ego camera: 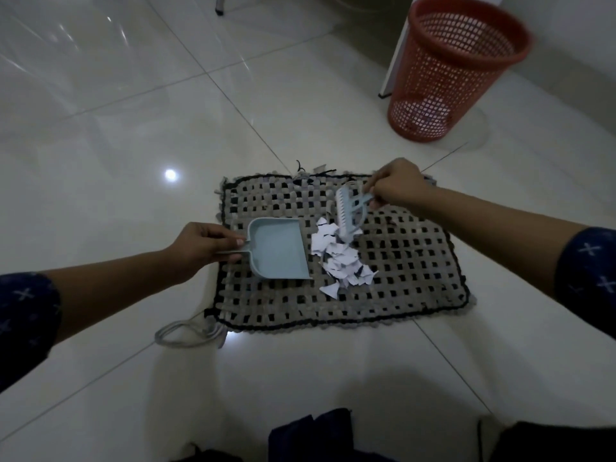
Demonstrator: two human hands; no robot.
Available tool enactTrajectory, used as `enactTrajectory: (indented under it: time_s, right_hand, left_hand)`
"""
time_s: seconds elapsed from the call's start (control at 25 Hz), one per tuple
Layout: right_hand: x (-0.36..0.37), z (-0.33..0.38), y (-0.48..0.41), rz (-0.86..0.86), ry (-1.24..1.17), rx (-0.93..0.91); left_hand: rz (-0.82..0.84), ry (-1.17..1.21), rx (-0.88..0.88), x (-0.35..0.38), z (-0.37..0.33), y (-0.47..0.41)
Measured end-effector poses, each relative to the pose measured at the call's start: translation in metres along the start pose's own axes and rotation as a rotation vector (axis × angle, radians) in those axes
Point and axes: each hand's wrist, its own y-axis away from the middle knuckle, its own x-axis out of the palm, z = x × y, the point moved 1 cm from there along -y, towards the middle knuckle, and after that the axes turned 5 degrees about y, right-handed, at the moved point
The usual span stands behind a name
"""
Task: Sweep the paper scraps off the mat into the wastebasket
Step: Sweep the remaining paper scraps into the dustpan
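Note:
A woven grey-and-black mat (400, 268) lies on the tiled floor. A pile of white paper scraps (340, 258) sits near its middle. My left hand (203, 246) grips the handle of a light blue dustpan (276, 250), which rests on the mat with its open lip facing the scraps. My right hand (396, 185) holds a light blue hand brush (348, 210) by its handle, bristles touching the far side of the pile. A red mesh wastebasket (450, 71) stands upright at the back right, off the mat.
Glossy white floor tiles (133, 128) surround the mat. A grey cord loop (186, 333) trails from the mat's near left corner. A white panel edge (391, 65) stands beside the wastebasket. A furniture leg (220, 5) shows at the top. My dark-clothed knees (316, 438) fill the bottom edge.

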Motion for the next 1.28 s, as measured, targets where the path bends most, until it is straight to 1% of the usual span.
enactTrajectory:
  time_s: [0.08, 0.16, 0.24, 0.32, 0.4, 0.48, 0.6, 0.72, 0.8, 0.88, 1.0, 1.12, 1.2, 1.28]
  right_hand:
    - [-0.012, -0.006, 0.002, -0.111, 0.182, -0.042]
    - [-0.003, -0.01, 0.015, -0.063, 0.306, 0.016]
    - [0.018, -0.004, 0.027, 0.014, 0.427, -0.074]
    - [0.037, 0.014, 0.038, 0.076, 0.49, -0.178]
    - [0.052, 0.029, 0.038, 0.109, 0.483, -0.268]
    - [0.064, 0.038, 0.034, 0.121, 0.464, -0.271]
    - [0.078, 0.047, 0.031, 0.163, 0.367, -0.308]
    - [0.073, 0.055, 0.03, 0.198, 0.338, -0.347]
    - [0.057, 0.058, 0.021, 0.177, 0.365, -0.357]
    - [0.04, 0.055, 0.004, 0.096, 0.419, -0.352]
    - [0.034, 0.048, 0.001, 0.02, 0.602, -0.364]
    - [0.059, 0.048, 0.021, 0.127, 0.736, -0.402]
    - [0.073, 0.054, 0.033, 0.128, 0.753, -0.468]
    - [0.081, 0.06, 0.04, 0.115, 0.71, -0.508]
  left_hand:
    - [0.003, -0.039, -0.011, 0.006, 0.004, -0.006]
    - [-0.001, -0.045, -0.017, 0.01, 0.008, -0.007]
    - [-0.013, -0.02, -0.036, 0.013, 0.011, -0.007]
    - [-0.031, 0.017, -0.049, 0.014, 0.014, -0.007]
    - [-0.046, 0.054, -0.061, 0.016, 0.018, -0.006]
    - [-0.053, 0.071, -0.062, 0.019, 0.022, -0.006]
    - [-0.062, 0.08, -0.067, 0.021, 0.023, -0.005]
    - [-0.07, 0.107, -0.074, 0.021, 0.022, -0.004]
    - [-0.064, 0.102, -0.074, 0.02, 0.021, -0.003]
    - [-0.061, 0.106, -0.073, 0.019, 0.02, -0.002]
    - [-0.069, 0.1, -0.069, 0.017, 0.021, 0.001]
    - [-0.088, 0.105, -0.081, 0.017, 0.024, 0.0]
    - [-0.096, 0.111, -0.086, 0.019, 0.026, -0.001]
    - [-0.089, 0.108, -0.084, 0.021, 0.025, -0.002]
